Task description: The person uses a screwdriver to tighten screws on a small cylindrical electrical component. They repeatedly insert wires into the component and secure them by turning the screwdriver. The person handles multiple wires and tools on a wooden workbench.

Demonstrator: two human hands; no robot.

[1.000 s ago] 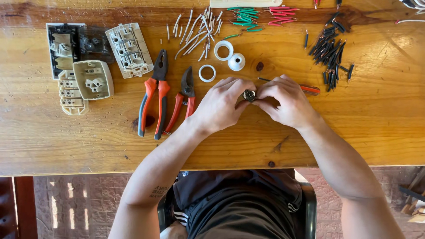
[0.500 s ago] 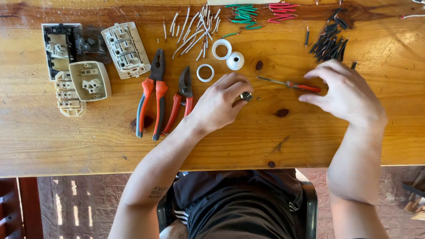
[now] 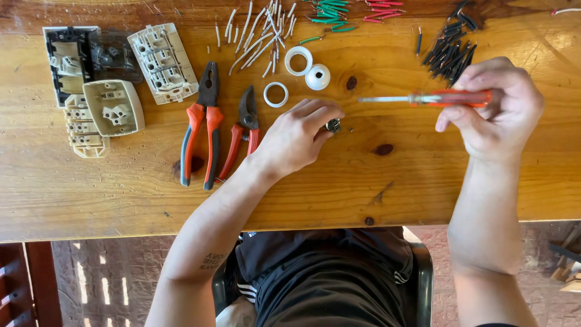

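A screwdriver (image 3: 433, 98) with a red, partly clear handle and a slim metal shaft lay level above the tabletop (image 3: 363, 181), its tip pointing left. Its handle end sat in the curled fingers (image 3: 466, 118) of the right hand (image 3: 496, 112), just below a heap of black wire pieces. A small dark metal fitting (image 3: 333, 126), round and partly hidden, was pinched at the fingertips of the left hand (image 3: 296, 136), low over the wood, well apart from the screwdriver's tip. Its exact shape could not be made out.
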